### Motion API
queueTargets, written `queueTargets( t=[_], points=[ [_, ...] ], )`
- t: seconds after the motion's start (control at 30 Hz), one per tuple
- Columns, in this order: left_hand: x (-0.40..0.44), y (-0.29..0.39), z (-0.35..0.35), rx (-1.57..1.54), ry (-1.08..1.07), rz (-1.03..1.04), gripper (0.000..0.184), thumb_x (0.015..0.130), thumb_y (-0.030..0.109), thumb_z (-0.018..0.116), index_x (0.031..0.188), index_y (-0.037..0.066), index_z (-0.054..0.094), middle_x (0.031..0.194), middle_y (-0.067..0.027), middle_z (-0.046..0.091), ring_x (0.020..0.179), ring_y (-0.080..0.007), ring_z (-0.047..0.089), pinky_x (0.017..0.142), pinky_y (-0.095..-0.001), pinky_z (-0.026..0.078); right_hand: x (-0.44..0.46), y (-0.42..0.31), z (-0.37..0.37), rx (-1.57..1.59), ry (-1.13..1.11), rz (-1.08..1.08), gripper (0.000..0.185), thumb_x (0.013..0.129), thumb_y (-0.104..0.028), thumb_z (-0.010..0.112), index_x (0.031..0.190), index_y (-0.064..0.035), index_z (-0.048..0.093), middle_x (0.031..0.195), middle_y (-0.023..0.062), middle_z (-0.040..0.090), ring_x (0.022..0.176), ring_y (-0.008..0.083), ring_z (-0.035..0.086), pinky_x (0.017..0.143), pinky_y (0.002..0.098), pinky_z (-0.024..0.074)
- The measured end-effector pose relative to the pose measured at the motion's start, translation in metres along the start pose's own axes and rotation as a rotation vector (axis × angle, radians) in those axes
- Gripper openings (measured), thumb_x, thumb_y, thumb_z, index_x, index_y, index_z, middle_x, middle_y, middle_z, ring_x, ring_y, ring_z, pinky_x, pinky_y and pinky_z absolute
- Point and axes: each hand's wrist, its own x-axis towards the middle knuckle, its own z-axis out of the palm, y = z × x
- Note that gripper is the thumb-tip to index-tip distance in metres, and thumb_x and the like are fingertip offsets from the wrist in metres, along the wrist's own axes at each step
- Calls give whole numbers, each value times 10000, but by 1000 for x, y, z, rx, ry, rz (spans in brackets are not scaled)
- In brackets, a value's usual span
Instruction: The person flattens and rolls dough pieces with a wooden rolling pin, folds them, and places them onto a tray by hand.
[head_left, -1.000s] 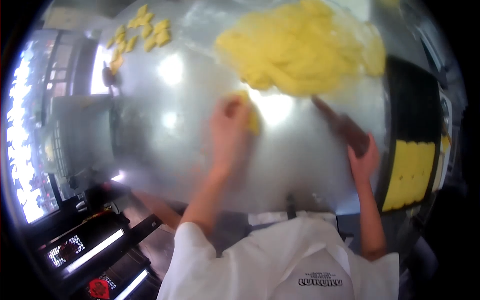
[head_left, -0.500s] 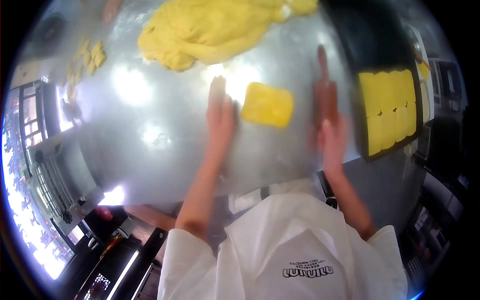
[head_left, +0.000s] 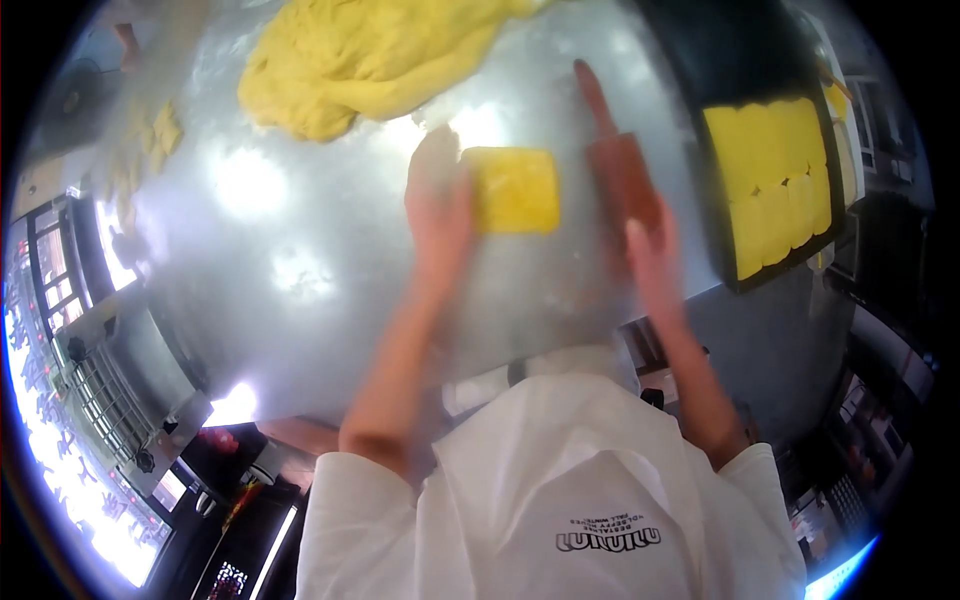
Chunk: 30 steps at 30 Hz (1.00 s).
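Note:
A flat, roughly square piece of yellow dough [head_left: 517,190] lies on the metal table in front of me. My left hand [head_left: 438,205] is stretched out along its left edge, fingers extended and somewhat blurred; it looks to be touching the dough's side. To the right, my right hand [head_left: 655,250] is closed around the near end of a reddish-brown rolling pin [head_left: 622,175]. The pin tilts, its far handle pointing up and to the left, and it stays apart from the dough square. The pin's near handle is hidden by my hand.
A large mound of yellow dough [head_left: 370,65] sits at the far side of the metal table [head_left: 330,330]. On the right, a black tray [head_left: 715,190] holds several flat dough pieces [head_left: 770,190]. Small dough scraps [head_left: 160,135] lie at far left. Another person's hand [head_left: 127,45] shows at top left.
My left hand has come up against the dough square's edge. The rolling pin has tilted further left in my right hand. The whole view has shifted somewhat.

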Motion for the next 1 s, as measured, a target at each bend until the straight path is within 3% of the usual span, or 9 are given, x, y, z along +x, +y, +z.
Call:
queueTargets(
  t=[0.07,0.17,0.27,0.37,0.47,0.57,0.67,0.87,1.0],
  points=[
    [17,-1,-4,259,-103,72,527,956,127,685,1441,-9,534,1359,-196,627,1236,-312,612,1063,-389,477,18,-1,-24,-260,89,-187,713,994,-333,700,1584,-122,360,867,41,657,768,161,636,702,330,534],
    [45,33,-3,665,-393,62,454,852,100,749,1273,-10,616,1153,-227,675,1033,-355,656,913,-405,526,36,-10,-33,-550,190,-195,777,948,-357,748,1585,-144,359,919,99,695,848,244,692,794,382,558],
    [50,7,1,608,-305,101,313,805,83,775,1074,-8,643,978,-224,678,877,-382,652,797,-443,537,51,-11,-30,-667,255,-238,804,909,-388,778,1575,-189,375,963,130,720,868,304,716,817,406,555],
    [57,9,-1,677,-451,31,262,806,106,797,984,-7,640,882,-202,677,820,-350,666,738,-425,538,57,-10,-24,-743,290,-321,797,896,-389,782,1567,-203,394,991,127,738,895,316,726,817,424,556],
    [47,5,-2,389,-392,164,264,813,125,813,981,1,652,904,-183,697,823,-297,686,741,-387,544,63,4,-21,-804,317,-407,797,875,-391,792,1555,-213,416,1015,128,747,920,334,728,819,436,558],
    [27,23,-7,310,-362,-50,237,847,139,806,973,7,655,917,-156,711,850,-254,698,754,-359,544,64,6,-21,-807,335,-436,796,860,-396,802,1544,-222,435,1034,129,749,929,344,726,829,445,560],
    [14,52,-19,244,-309,-40,169,888,102,767,991,22,658,916,-144,710,871,-233,700,758,-355,544,70,10,-22,-785,341,-509,801,852,-400,808,1542,-229,438,1060,127,747,944,342,724,839,451,561],
    [-44,112,1,509,-234,367,199,871,24,773,1040,31,668,1001,-143,711,937,-327,695,797,-413,562,78,-3,-21,-780,261,-517,803,849,-372,814,1541,-228,433,1097,132,738,976,340,720,837,443,565],
    [-81,67,45,337,-157,271,390,854,41,803,1218,36,665,1168,-175,710,1091,-376,676,924,-408,564,79,-7,-25,-734,194,-519,801,855,-366,811,1544,-218,429,1097,131,738,975,342,718,850,447,560]
  ],
)
